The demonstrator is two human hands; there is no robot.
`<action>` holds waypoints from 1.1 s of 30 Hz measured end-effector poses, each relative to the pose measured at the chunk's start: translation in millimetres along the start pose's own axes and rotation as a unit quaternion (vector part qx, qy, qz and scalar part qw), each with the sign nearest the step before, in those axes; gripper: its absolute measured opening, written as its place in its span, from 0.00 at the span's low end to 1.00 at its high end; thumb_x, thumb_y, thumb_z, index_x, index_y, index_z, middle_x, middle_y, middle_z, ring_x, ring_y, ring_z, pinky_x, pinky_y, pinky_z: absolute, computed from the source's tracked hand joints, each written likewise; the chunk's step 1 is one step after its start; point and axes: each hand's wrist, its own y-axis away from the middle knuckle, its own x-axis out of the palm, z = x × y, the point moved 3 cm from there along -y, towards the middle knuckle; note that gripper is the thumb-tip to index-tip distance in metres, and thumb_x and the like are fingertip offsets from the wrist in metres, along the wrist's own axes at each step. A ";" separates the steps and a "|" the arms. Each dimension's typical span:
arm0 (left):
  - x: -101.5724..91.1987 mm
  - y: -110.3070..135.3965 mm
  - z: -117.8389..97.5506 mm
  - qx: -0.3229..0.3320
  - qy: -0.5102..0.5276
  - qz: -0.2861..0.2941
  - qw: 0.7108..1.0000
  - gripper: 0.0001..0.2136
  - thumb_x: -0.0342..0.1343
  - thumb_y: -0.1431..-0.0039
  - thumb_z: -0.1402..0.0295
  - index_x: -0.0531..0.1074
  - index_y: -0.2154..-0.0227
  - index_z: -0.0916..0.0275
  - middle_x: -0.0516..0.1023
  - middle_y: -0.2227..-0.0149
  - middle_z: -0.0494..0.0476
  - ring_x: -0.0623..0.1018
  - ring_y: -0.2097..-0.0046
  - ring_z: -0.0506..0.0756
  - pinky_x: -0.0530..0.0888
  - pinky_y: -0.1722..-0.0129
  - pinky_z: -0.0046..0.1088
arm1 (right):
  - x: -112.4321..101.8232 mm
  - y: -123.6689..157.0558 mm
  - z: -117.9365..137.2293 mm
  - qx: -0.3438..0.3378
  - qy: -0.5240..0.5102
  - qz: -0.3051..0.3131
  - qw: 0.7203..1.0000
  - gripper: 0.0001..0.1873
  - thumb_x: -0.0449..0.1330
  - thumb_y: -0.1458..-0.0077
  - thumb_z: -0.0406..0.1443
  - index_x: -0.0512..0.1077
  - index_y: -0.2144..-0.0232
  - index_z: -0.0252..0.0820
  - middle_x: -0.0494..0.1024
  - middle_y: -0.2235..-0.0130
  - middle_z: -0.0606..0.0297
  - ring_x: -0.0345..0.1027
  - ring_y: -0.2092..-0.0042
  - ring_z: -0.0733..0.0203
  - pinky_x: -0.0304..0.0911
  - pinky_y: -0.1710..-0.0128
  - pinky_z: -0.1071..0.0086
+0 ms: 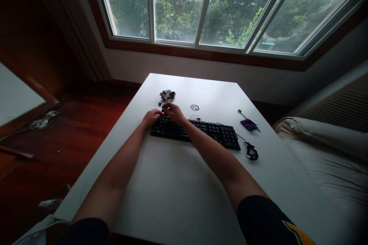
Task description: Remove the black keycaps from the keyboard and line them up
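From where I stood, the black keyboard (pixel 214 132) lay flat across the middle of the white table (pixel 175 183), and both of the person's hands were at its far left corner. The left hand (pixel 151 117) was bent in at that edge; the right hand (pixel 174 112) came over the keys from the other side, its fingers curled down close to the left one's. I could not tell whether either hand was pinching anything, as the fingertips ran together at that spot.

The likeliest trouble, I thought, was something small getting away. A little black piece (pixel 160 104) sat loose just beyond the hands, near a crumpled grey cloth (pixel 167 95), and a knuckle or a tug on that cloth could have knocked it towards the table's left side and down to the dark red floor (pixel 86 122).

The right forearm passed low over the keyboard, so a sagging elbow might have pressed keys or swung the whole thing askew. At the other end, the bunched cable (pixel 252 153) lay loose by the keyboard; had it caught on something, it could have pulled. The purple cloth (pixel 248 124) lay well apart, at small risk.
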 end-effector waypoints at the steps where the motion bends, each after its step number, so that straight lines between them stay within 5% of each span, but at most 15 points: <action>1: -0.2 0.0 -0.4 -0.006 0.008 -0.004 1.000 0.15 0.51 0.43 0.69 0.82 0.60 0.58 0.83 0.57 0.54 0.79 0.54 0.57 0.74 0.51 0.33 | -0.2 -1.2 0.2 0.008 -0.026 -0.013 1.000 0.12 0.65 0.45 0.42 0.71 0.64 0.42 0.75 0.69 0.69 0.74 0.72 0.66 0.73 0.69 0.72; 9: -0.3 1.2 -5.6 -0.019 0.028 -0.010 0.999 0.15 0.51 0.40 0.65 0.82 0.59 0.58 0.84 0.58 0.53 0.80 0.55 0.58 0.75 0.52 0.33 | -7.1 -6.8 3.4 0.120 -0.164 -0.052 0.978 0.06 0.62 0.45 0.35 0.68 0.66 0.42 0.70 0.67 0.69 0.73 0.65 0.65 0.79 0.63 0.66; 21: 1.3 1.8 -5.3 0.011 0.022 0.003 1.000 0.14 0.54 0.44 0.68 0.83 0.60 0.58 0.83 0.56 0.54 0.79 0.53 0.57 0.75 0.50 0.32 | -20.8 -10.0 6.9 0.012 0.087 -0.007 0.996 0.12 0.58 0.43 0.32 0.71 0.56 0.44 0.78 0.66 0.66 0.75 0.65 0.63 0.75 0.70 0.72; 27: 1.9 3.1 -3.5 0.011 0.022 0.005 1.000 0.13 0.55 0.44 0.68 0.82 0.60 0.58 0.83 0.56 0.54 0.79 0.56 0.56 0.75 0.54 0.31 | -21.5 -19.6 -2.9 0.057 0.075 0.006 0.996 0.12 0.58 0.42 0.30 0.71 0.55 0.43 0.78 0.67 0.67 0.76 0.67 0.65 0.74 0.72 0.75; 33: 2.5 3.8 2.0 0.010 0.023 0.003 1.000 0.13 0.55 0.44 0.68 0.82 0.59 0.58 0.83 0.56 0.54 0.79 0.58 0.55 0.75 0.56 0.30 | -15.5 -28.8 3.4 0.109 0.040 0.104 0.988 0.07 0.62 0.45 0.28 0.71 0.62 0.40 0.78 0.70 0.66 0.76 0.69 0.62 0.73 0.72 0.71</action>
